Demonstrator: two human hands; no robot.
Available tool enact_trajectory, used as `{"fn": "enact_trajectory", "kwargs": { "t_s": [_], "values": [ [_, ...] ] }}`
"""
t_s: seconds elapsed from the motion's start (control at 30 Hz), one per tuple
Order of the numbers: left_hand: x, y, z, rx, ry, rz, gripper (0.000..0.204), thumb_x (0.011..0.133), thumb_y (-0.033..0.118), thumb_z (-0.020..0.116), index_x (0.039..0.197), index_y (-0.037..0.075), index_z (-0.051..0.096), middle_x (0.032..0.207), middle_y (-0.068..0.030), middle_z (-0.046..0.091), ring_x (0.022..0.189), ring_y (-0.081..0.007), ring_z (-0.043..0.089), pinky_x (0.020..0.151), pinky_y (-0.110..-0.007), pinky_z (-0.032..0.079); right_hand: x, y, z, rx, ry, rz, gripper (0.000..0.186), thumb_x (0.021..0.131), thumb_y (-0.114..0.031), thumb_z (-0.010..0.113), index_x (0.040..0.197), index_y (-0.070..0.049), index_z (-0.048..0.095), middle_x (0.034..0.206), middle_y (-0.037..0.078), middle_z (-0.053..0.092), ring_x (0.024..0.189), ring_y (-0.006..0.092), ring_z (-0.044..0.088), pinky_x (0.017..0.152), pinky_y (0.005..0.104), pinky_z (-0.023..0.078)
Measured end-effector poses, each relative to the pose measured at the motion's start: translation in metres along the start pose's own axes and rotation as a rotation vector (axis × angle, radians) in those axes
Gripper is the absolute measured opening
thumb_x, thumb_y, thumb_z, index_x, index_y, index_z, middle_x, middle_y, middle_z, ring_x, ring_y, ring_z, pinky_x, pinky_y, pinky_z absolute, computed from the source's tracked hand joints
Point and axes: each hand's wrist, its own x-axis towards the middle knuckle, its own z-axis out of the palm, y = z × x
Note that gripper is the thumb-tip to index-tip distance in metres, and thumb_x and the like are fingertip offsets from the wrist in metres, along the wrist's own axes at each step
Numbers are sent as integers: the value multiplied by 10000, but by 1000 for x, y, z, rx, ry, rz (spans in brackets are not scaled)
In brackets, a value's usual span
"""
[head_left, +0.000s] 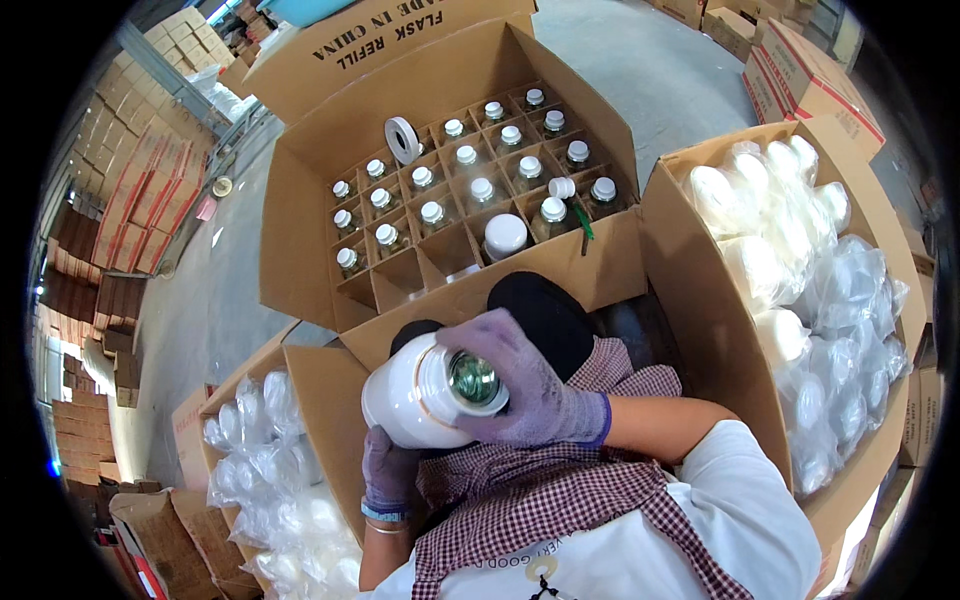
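Observation:
A white flask shell [405, 400] lies tilted in front of me, its open mouth showing a shiny glass liner [473, 378]. My left hand [388, 478], in a purple glove, holds the shell from below. My right hand [528, 388], also gloved, wraps over the shell's mouth end with fingers around the rim. Ahead stands an open cardboard box [300, 230] with a divider grid. Most cells hold glass refills with white caps [428, 212]. A larger white cap [505, 236] sits in a front cell.
A box of white shells in plastic bags [790, 260] stands at my right. Another such box [270, 470] is at my lower left. A tape roll [402, 140] rests on the dividers. Stacked cartons line the grey floor at the left and far right.

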Motion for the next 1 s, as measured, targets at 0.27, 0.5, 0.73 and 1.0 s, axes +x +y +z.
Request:
{"fn": "enact_trajectory", "kwargs": {
  "t_s": [0.27,0.5,0.73,1.0],
  "values": [
    [10,30,9,-754,113,20,732,1034,551,470,1497,-12,397,1465,-158,519,1316,-304,520,1116,-453,412,102,206,-153,-1150,-377,521,574,786,-142,697,1348,-135,576,1321,150,600,1233,346,584,1012,454,490],
    [27,-22,-16,-923,169,-39,675,1046,524,454,1529,58,376,1534,-149,453,1385,-338,455,1175,-515,350,74,266,-189,-889,-40,561,438,817,-190,724,1218,-73,593,1150,148,678,1100,330,657,946,458,516],
    [38,17,-1,-752,200,114,645,1032,487,523,1464,13,458,1374,-197,590,1236,-306,592,1055,-383,462,82,59,-77,-137,-167,-177,504,789,-191,787,1254,-75,634,1023,102,630,969,261,624,845,365,522],
    [19,39,-5,-15,326,371,386,1073,239,524,1295,-71,583,1216,-192,654,1115,-275,645,919,-347,518,39,32,-44,-283,-107,-290,457,832,-202,776,1232,-52,612,1130,144,668,998,302,681,834,386,565]
  ]
}}
